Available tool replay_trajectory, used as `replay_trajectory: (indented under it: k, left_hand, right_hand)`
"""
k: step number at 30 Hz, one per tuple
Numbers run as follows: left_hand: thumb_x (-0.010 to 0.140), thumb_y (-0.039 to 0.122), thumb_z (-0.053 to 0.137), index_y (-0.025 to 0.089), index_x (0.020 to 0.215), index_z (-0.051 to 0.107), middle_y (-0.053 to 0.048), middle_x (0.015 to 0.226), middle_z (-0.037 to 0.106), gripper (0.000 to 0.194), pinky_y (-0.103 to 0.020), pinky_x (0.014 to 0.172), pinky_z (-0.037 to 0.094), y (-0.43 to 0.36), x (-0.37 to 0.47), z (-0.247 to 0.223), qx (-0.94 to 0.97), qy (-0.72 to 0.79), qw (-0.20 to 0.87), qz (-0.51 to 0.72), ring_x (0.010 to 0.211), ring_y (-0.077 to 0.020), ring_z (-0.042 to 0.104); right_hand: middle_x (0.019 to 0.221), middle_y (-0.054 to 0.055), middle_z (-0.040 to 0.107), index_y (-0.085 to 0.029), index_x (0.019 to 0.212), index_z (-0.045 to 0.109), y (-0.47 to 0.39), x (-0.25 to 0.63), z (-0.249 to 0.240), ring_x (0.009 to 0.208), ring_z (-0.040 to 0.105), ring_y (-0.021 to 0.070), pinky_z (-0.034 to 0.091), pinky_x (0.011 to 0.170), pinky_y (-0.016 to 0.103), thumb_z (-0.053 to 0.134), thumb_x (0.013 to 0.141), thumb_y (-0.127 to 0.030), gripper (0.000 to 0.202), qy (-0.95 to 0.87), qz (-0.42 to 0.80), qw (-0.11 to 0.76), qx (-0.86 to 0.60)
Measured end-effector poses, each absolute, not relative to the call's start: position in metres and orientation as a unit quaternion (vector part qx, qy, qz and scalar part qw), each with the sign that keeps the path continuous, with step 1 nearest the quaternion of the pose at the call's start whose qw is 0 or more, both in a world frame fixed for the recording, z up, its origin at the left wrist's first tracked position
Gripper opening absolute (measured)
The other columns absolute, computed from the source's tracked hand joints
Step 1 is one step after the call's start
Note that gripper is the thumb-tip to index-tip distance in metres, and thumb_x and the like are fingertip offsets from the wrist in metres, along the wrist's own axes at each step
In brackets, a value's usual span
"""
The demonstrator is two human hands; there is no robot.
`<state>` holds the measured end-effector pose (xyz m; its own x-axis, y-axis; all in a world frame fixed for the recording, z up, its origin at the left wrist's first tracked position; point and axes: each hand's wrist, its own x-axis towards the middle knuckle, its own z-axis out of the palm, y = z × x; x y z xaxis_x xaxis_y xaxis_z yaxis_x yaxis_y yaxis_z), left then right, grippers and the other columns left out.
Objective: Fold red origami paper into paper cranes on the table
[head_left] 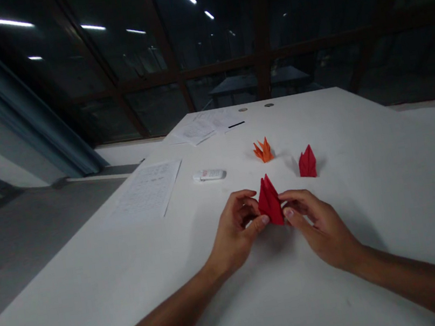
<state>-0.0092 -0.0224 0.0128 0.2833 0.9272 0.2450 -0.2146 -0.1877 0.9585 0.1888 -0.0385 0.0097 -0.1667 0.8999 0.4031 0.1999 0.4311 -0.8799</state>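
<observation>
A red folded paper piece [270, 202], its points facing up, is between my two hands above the white table. My left hand [240, 225] pinches its left side, with the thumb at the lower front edge. At its right side, my right hand [313, 219] grips the edge between thumb and fingers. Beyond my right hand, a second red folded paper piece [307, 162] stands upright on the table. An orange folded paper piece [263, 150] with several spikes sits behind the held one. The fingertips behind the held paper are partly hidden.
The white table [240, 312] extends to dark windows. On it are a white labelled bottle or tube [209, 175], a written sheet [146, 191] at left, more papers [199, 127], a dark pen [236, 125] and two small round objects [243, 109] at the far edge.
</observation>
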Motion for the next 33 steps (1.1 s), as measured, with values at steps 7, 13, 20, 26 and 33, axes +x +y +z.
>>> replay_trajectory:
  k: [7, 13, 20, 26, 33]
  left_hand:
    - [0.077, 0.016, 0.083, 0.023, 0.121, 0.056, 0.000, 0.091, 0.065, 0.052, -0.032, 0.081, 0.052, -0.014, -0.013, 0.008, 0.544, 0.289, 0.629, 0.474, 0.084, -0.0151, 0.066]
    - [0.076, 0.013, 0.083, 0.024, 0.122, 0.058, 0.000, 0.094, 0.066, 0.053, -0.033, 0.080, 0.054, -0.014, -0.013, 0.006, 0.547, 0.260, 0.671, 0.428, 0.084, -0.0152, 0.067]
    - [0.078, 0.011, 0.082, 0.025, 0.122, 0.059, 0.000, 0.094, 0.065, 0.051, -0.032, 0.079, 0.055, -0.013, -0.015, 0.003, 0.552, 0.245, 0.682, 0.413, 0.084, -0.0149, 0.068]
    - [0.079, 0.015, 0.081, 0.024, 0.121, 0.057, 0.000, 0.093, 0.065, 0.049, -0.033, 0.080, 0.054, -0.014, -0.015, 0.004, 0.573, 0.255, 0.662, 0.410, 0.084, -0.0153, 0.067]
    - [0.089, 0.021, 0.072, 0.021, 0.115, 0.055, -0.003, 0.096, 0.063, 0.030, -0.032, 0.084, 0.050, -0.021, -0.012, 0.010, 0.657, 0.376, 0.453, 0.472, 0.089, -0.0152, 0.063]
  right_hand:
    - [0.109, 0.003, 0.068, -0.030, 0.129, 0.059, -0.027, 0.201, 0.035, 0.096, 0.065, 0.0184, 0.052, 0.089, 0.035, 0.060, 0.098, -0.027, 0.032, -0.704, 0.297, 0.514, -0.390]
    - [0.102, -0.001, 0.072, -0.032, 0.124, 0.065, -0.027, 0.208, 0.054, 0.092, 0.067, 0.0173, 0.053, 0.087, 0.034, 0.065, 0.091, -0.017, 0.037, -0.740, 0.298, 0.457, -0.393]
    - [0.088, -0.001, 0.072, -0.024, 0.099, 0.072, -0.022, 0.211, 0.060, 0.081, 0.065, 0.0151, 0.051, 0.075, 0.028, 0.064, 0.086, -0.011, 0.020, -0.754, 0.283, 0.442, -0.396]
    - [0.087, -0.001, 0.072, -0.024, 0.090, 0.070, -0.019, 0.216, 0.064, 0.080, 0.066, 0.0158, 0.050, 0.077, 0.030, 0.066, 0.085, -0.011, 0.014, -0.781, 0.226, 0.428, -0.394]
    - [0.113, 0.005, 0.067, -0.027, 0.120, 0.058, -0.015, 0.211, 0.039, 0.089, 0.067, 0.0187, 0.054, 0.079, 0.034, 0.063, 0.094, -0.033, 0.028, -0.670, 0.354, 0.482, -0.439]
